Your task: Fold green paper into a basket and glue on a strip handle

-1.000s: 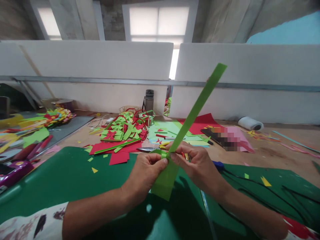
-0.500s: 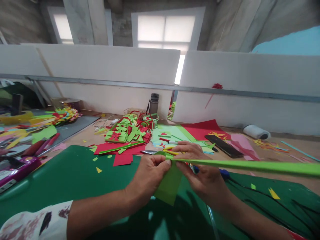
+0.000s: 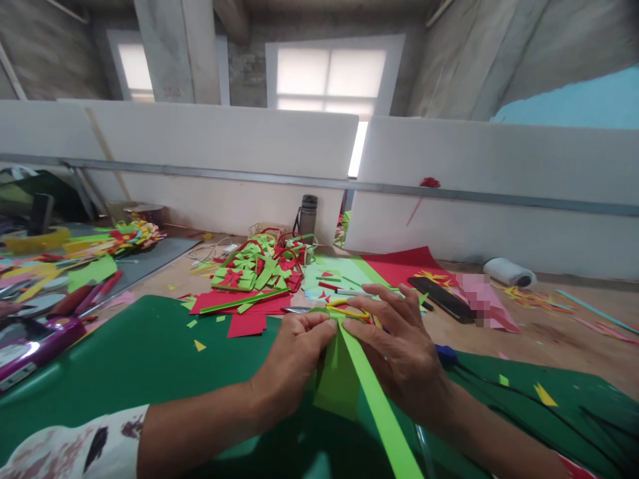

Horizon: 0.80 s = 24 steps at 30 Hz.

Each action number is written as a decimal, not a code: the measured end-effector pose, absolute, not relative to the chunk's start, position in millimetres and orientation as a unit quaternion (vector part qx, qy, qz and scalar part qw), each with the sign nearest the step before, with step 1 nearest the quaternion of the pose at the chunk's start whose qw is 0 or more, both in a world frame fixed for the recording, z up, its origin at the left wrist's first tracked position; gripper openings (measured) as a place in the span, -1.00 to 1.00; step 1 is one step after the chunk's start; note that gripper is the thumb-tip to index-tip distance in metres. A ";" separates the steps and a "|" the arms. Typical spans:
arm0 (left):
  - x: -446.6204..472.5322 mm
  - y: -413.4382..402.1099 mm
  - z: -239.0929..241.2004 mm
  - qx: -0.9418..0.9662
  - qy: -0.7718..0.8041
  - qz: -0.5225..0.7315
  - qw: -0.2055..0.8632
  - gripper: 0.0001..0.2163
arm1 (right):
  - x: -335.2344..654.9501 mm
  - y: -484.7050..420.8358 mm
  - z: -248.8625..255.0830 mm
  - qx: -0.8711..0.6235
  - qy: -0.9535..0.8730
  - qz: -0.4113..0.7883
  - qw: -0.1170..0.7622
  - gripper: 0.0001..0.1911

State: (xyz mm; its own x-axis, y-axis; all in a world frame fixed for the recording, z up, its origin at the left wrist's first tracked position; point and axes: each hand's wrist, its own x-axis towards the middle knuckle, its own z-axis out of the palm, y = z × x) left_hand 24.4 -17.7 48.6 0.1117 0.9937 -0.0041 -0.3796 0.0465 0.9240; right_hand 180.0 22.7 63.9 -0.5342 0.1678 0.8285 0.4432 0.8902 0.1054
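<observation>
My left hand is closed, pinching the top edge of a folded light-green paper piece between thumb and fingers. From that same edge a long light-green paper strip runs down toward me. The thumb and a finger of my right hand are closed on the strip's upper end, beside my left thumb; its other fingers stretch loosely above. Behind the pinch, yellow bits show partly past my right fingers. A pointed metal tip lies just beyond my left hand, the rest of it hidden.
A dark green mat covers the near table. Beyond it lie red paper squares, a pile of green and red paper pieces, a bottle and a phone. A purple tool sits left; a black cable crosses right.
The light-green strip has swung from pointing right to hanging down toward me. My right hand has shifted slightly, its fingers more raised. My left hand keeps its pinch.
</observation>
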 end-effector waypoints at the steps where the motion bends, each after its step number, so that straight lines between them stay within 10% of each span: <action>1: 24.5 -17.4 47.6 0.409 0.363 0.557 0.625 -0.81 | 179.7 22.2 63.7 -0.173 -0.861 -0.163 0.449 -0.80; 24: 25.1 -12.8 49.5 0.358 0.251 0.599 0.671 -0.89 | 178.7 23.4 41.9 -0.190 -0.853 -0.309 0.375 -0.69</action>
